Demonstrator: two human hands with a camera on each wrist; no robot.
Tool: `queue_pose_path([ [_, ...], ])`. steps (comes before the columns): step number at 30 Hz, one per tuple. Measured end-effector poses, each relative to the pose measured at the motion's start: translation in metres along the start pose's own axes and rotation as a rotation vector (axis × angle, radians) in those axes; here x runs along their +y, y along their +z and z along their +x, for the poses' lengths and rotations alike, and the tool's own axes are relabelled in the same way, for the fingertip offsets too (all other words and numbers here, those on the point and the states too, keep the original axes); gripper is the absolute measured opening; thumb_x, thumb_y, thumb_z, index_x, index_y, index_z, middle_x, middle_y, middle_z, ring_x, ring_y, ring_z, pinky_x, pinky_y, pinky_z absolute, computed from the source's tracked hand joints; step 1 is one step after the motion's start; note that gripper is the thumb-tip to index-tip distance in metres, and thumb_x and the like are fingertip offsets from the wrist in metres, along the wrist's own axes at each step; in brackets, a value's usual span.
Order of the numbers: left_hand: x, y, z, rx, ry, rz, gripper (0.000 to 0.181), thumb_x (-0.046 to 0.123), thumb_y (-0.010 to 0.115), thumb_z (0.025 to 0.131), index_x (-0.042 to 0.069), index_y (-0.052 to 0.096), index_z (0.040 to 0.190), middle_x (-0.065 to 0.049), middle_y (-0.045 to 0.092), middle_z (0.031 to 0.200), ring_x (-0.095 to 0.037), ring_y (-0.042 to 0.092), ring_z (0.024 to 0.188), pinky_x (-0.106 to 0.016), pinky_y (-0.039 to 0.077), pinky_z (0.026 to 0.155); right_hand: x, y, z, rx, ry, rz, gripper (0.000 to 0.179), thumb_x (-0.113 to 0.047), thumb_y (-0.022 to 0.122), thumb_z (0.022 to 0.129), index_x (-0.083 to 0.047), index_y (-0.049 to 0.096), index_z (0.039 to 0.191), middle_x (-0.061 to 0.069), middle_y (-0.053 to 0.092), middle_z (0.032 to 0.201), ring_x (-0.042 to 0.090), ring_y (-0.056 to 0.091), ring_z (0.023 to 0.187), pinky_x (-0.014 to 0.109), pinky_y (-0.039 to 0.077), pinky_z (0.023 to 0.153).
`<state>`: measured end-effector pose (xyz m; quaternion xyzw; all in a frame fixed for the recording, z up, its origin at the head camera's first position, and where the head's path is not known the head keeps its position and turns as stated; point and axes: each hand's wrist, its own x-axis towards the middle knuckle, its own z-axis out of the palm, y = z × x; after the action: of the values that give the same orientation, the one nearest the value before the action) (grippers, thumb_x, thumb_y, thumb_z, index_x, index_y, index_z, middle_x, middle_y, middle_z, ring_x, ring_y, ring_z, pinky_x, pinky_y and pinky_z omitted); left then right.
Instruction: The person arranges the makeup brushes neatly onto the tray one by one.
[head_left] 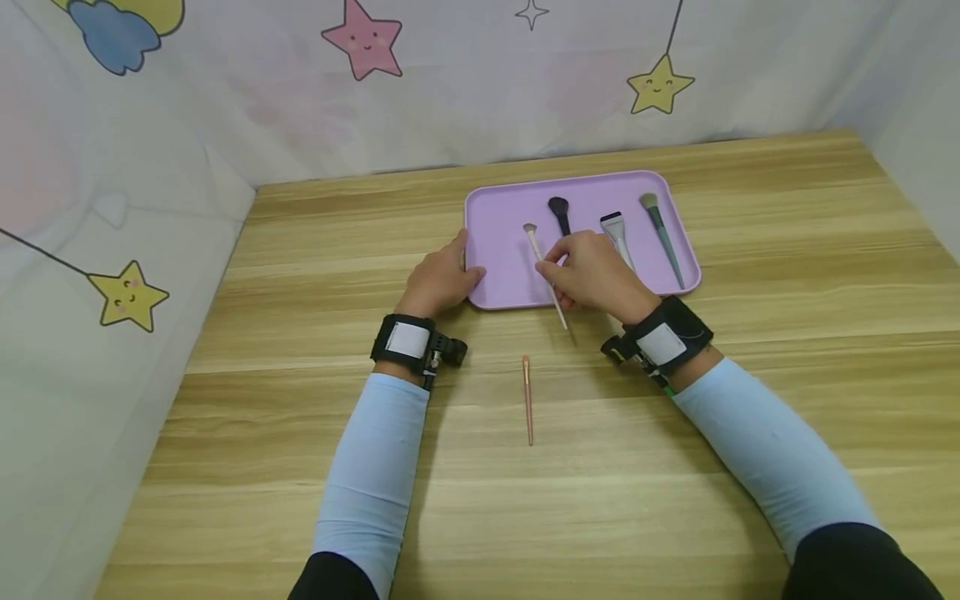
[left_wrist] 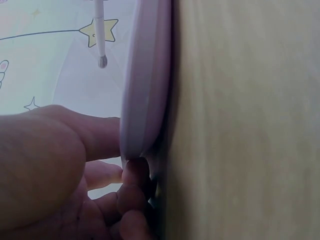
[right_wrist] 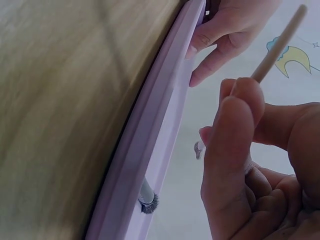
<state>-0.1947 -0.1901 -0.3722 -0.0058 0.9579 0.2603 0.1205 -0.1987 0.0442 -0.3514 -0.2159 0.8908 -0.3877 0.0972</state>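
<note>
A lilac tray point(head_left: 495, 258) lies near the table's back edge. My left hand point(head_left: 441, 279) grips its left end, thumb over the rim and other fingers against the outside, as the left wrist view shows. Over the tray's front side, my right hand point(head_left: 596, 271) pinches a slim white makeup brush point(head_left: 534, 243) by its handle, bristles pointing away from me. In the tray are a black fluffy brush point(head_left: 558, 208), partly hidden by the right hand, a flat dark-tipped brush point(head_left: 613, 229) with a pale handle, and a green brush point(head_left: 662, 233).
A thin pink brush point(head_left: 528, 404) lies on the wooden table point(head_left: 300, 417), in front of the tray and between the forearms. Behind the table hangs a pale curtain point(head_left: 465, 108) printed with stars; it also borders the left side.
</note>
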Motion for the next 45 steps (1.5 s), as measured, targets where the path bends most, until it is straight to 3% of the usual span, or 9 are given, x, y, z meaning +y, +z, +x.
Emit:
queue_pose_path([
  [9, -0.002, -0.002, -0.002, 0.005, -0.008, 0.003, 0.075, 0.032, 0.055, 0.103, 0.006, 0.018, 0.162, -0.016, 0.036, 0.159, -0.028, 0.047, 0.132, -0.044, 0.036, 0.111, 0.002, 0.003, 0.008, 0.009, 0.008, 0.004, 0.022, -0.017, 0.066, 0.098, 0.003, 0.074, 0.094, 0.004, 0.064, 0.054, 0.016, 0.063, 0.045, 0.026, 0.049, 0.043],
  [22, -0.004, -0.002, -0.001, 0.008, 0.003, -0.003, 0.075, 0.032, 0.055, 0.103, 0.005, 0.017, 0.162, -0.015, 0.035, 0.159, -0.029, 0.037, 0.144, -0.043, 0.031, 0.115, -0.001, 0.006, 0.019, 0.036, 0.004, 0.003, 0.023, -0.020, 0.067, 0.097, 0.002, 0.074, 0.098, 0.003, 0.066, 0.056, 0.016, 0.064, 0.046, 0.025, 0.049, 0.044],
  [34, -0.001, 0.001, 0.000, 0.016, 0.004, 0.005, 0.075, 0.033, 0.055, 0.103, 0.005, 0.018, 0.162, -0.015, 0.037, 0.158, -0.027, 0.048, 0.134, -0.043, 0.036, 0.111, 0.003, 0.006, 0.032, -0.003, 0.073, 0.063, 0.024, -0.019, 0.066, 0.099, 0.004, 0.073, 0.104, 0.008, 0.069, 0.063, 0.018, 0.066, 0.050, 0.027, 0.053, 0.047],
  [45, -0.002, 0.002, 0.000, 0.020, 0.005, 0.006, 0.075, 0.034, 0.055, 0.103, 0.006, 0.019, 0.162, -0.015, 0.038, 0.157, -0.028, 0.044, 0.139, -0.044, 0.036, 0.111, 0.003, 0.009, 0.041, 0.007, 0.079, 0.044, 0.024, -0.019, 0.067, 0.098, 0.005, 0.072, 0.103, 0.008, 0.069, 0.061, 0.017, 0.066, 0.049, 0.024, 0.051, 0.045],
])
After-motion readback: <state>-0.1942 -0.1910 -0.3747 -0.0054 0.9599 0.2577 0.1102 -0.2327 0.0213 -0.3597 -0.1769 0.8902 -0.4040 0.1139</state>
